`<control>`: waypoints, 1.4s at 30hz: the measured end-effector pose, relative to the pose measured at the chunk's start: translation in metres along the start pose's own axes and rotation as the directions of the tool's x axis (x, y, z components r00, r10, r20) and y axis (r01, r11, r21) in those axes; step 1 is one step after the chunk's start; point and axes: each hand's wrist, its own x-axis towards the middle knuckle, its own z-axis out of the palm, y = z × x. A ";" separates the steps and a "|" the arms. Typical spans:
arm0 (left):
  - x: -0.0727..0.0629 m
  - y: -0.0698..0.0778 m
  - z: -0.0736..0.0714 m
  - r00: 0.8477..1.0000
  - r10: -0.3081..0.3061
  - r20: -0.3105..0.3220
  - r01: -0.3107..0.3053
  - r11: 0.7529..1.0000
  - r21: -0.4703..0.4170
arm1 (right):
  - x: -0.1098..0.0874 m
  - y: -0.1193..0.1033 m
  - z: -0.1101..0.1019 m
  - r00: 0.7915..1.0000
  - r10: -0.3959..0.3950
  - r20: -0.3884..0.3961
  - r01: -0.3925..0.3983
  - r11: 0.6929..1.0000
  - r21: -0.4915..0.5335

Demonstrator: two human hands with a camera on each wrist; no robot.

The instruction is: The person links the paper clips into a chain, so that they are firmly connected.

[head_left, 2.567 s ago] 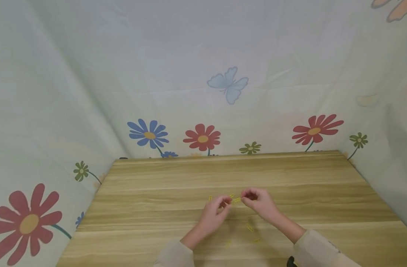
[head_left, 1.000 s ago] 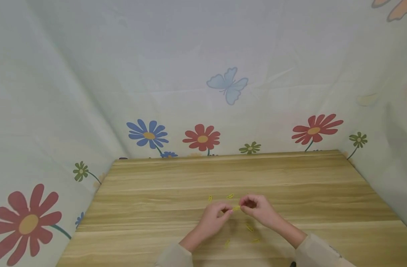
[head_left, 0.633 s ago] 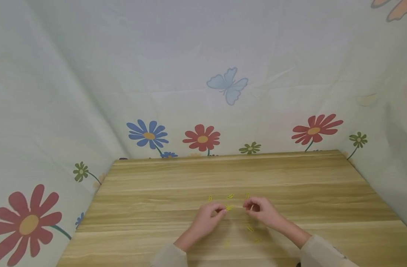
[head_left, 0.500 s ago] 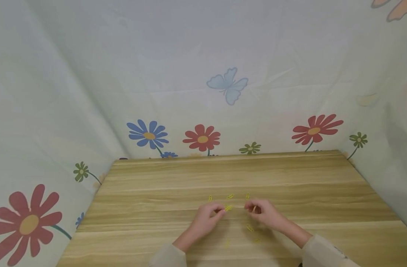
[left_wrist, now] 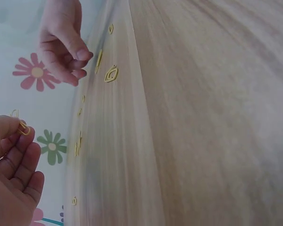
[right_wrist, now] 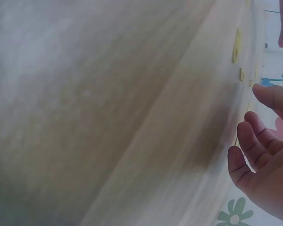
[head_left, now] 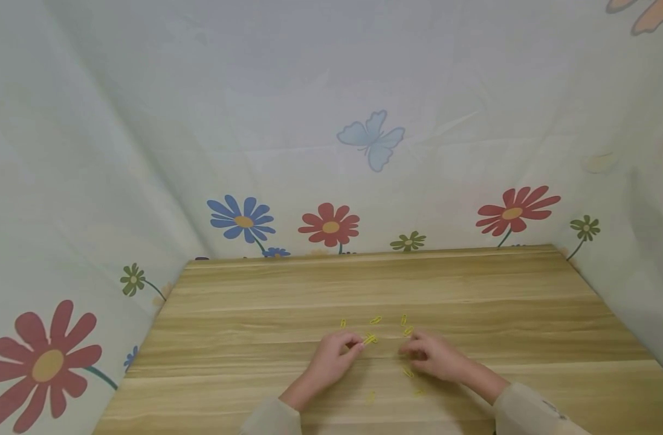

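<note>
My left hand [head_left: 331, 360] pinches yellow paper clips [head_left: 370, 339] between thumb and index finger, above the table. At least two loops cross there; whether they are linked is too small to tell. In the left wrist view, thin yellow wire [left_wrist: 23, 127] pokes out past the fingertips. To the right, my right hand [head_left: 436, 357] hovers over the table, apart from the left. Its fingers are spread and loosely bent in the right wrist view, and nothing shows between them. A loose paper clip [head_left: 408, 331] lies just beyond its fingertips, another [head_left: 408, 373] just below them.
More yellow paper clips lie scattered on the wood-grain table [head_left: 255, 302]: one at the left [head_left: 343, 323], one behind the hands [head_left: 376, 320], others nearer the front [head_left: 371, 396]. A flower-printed cloth [head_left: 287, 121] hangs behind and along the sides.
Earlier both hands met at the yellow clips. The right hand has since drawn away to the right and its fingers have loosened; the left has shifted slightly left, still pinching the clips.
</note>
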 end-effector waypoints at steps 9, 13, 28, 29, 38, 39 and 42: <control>-0.001 0.000 -0.001 1.000 -0.008 0.001 0.008 1.000 0.002 | -0.002 0.003 0.008 0.996 -0.086 0.019 0.088 0.988 -0.128; -0.002 0.001 -0.002 1.000 0.000 0.001 0.000 1.000 0.004 | -0.002 0.001 0.008 0.994 -0.108 0.021 0.110 0.981 -0.159; -0.003 -0.001 0.000 1.000 0.027 -0.005 -0.027 0.999 0.021 | -0.002 0.002 0.014 0.997 -0.063 -0.040 0.058 0.992 -0.113; -0.003 -0.001 0.000 1.000 0.029 -0.004 -0.028 0.999 0.022 | -0.002 0.002 0.014 0.997 -0.056 -0.043 0.051 0.992 -0.115; -0.003 0.001 0.000 1.000 0.001 0.016 -0.001 1.000 -0.004 | -0.002 0.000 0.014 0.998 -0.024 -0.060 0.017 0.994 -0.107; -0.003 0.001 0.000 1.000 0.000 0.014 0.000 1.000 -0.004 | -0.002 0.000 0.014 0.998 -0.024 -0.064 0.017 0.994 -0.104; -0.003 0.001 0.000 1.000 0.002 0.011 -0.002 1.000 -0.004 | -0.002 -0.001 0.013 0.997 -0.013 -0.073 0.007 0.996 -0.089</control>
